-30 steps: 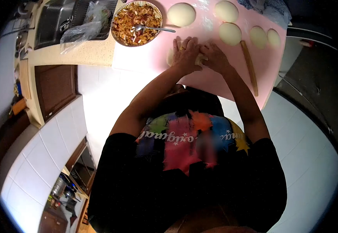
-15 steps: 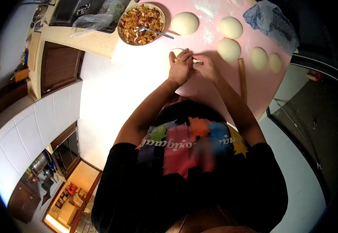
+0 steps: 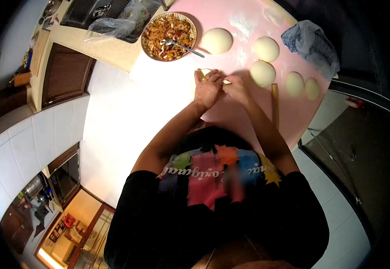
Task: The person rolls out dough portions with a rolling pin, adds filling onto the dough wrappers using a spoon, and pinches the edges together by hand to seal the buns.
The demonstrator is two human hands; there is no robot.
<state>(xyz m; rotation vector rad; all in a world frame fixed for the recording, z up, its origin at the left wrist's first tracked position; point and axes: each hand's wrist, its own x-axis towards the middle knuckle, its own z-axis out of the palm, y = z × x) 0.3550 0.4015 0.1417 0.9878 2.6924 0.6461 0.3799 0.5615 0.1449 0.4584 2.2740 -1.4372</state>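
We lean over the pink-topped table [image 3: 289,116], our left hand [image 3: 207,93] laid over a piece of pale dough [image 3: 206,71] while our right hand [image 3: 237,88], just beside it, pinches the dough's edge in its fingers. Beyond our left hand stands a dish [image 3: 143,41] of reddish-brown chopped mixture [image 3: 163,30], a metal spoon [image 3: 188,48] resting in it. Beyond and to the right we see five smooth dough rounds [image 3: 262,74], a wooden stick [image 3: 275,105] near our right forearm, and a crumpled blue-grey cloth [image 3: 311,47] at the edge.
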